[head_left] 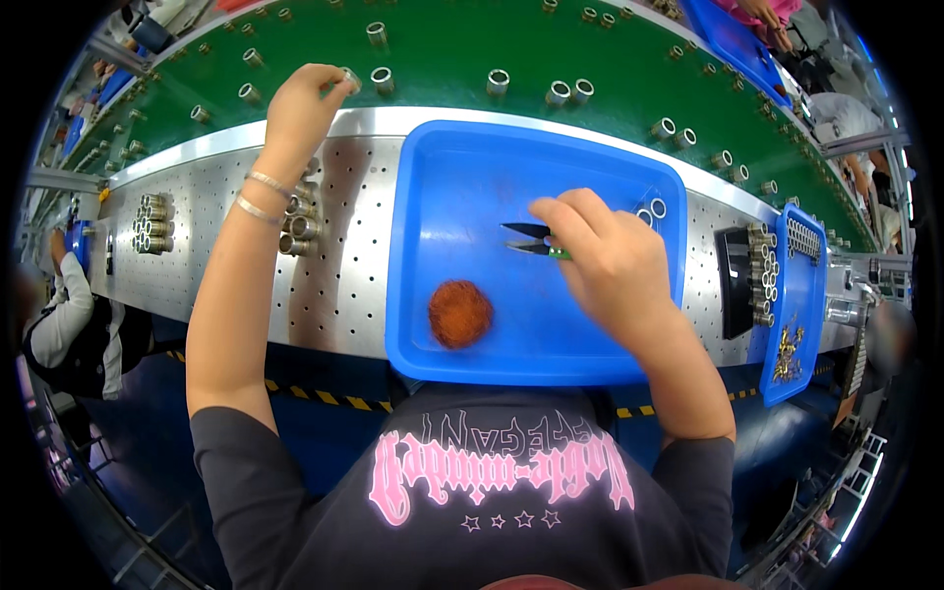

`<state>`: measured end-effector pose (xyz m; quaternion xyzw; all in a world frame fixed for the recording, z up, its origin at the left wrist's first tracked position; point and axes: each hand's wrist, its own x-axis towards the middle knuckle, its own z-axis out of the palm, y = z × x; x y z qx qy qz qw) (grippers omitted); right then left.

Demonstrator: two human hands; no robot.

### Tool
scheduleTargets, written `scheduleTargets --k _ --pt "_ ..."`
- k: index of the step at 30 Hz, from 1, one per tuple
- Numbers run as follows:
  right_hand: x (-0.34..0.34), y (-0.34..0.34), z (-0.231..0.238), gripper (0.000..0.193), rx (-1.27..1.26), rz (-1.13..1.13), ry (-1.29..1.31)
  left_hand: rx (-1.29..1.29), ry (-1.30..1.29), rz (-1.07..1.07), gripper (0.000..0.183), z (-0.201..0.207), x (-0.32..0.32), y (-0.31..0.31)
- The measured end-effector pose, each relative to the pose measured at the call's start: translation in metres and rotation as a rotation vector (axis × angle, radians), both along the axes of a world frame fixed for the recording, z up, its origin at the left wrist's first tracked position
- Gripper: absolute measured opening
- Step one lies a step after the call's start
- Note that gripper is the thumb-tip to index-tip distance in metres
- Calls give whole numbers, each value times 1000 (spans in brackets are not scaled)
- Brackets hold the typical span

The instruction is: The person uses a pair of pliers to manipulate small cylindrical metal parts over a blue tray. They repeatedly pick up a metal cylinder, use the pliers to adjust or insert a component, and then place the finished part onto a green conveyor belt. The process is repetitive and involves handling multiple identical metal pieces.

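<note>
Green conveyor belt (442, 49) far w/ metal rings; perforated steel bench (344, 275) near. Blue tray (442, 197): copper wire ball (459, 314), rings. Right hand (610, 261) clamped on snips (531, 239); left hand (300, 113) pinching ring (351, 79).

Open room and obstacles around two working hands

The right hand (615, 261), gripping small snips (531, 239), had bare blue tray (442, 177) floor ahead and to its left; an orange tangle (459, 314) lay nearer the body. The left hand (300, 108) pinched a metal sleeve (350, 79) on the green belt (442, 49), with other sleeves (498, 82) scattered to its right and stacked sleeves (298, 221) crowding its wrist.
</note>
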<state>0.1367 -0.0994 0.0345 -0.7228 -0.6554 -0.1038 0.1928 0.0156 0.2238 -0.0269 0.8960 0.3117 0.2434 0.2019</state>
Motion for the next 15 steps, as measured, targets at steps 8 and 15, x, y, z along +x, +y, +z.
scheduleTargets --k 8,15 --pt "1 -10 1 19 -71 -12 8 234 53 -13 17 5 34 26" --pt "-9 -3 -10 25 -37 14 105 363 189 34 30 -6 94 49"
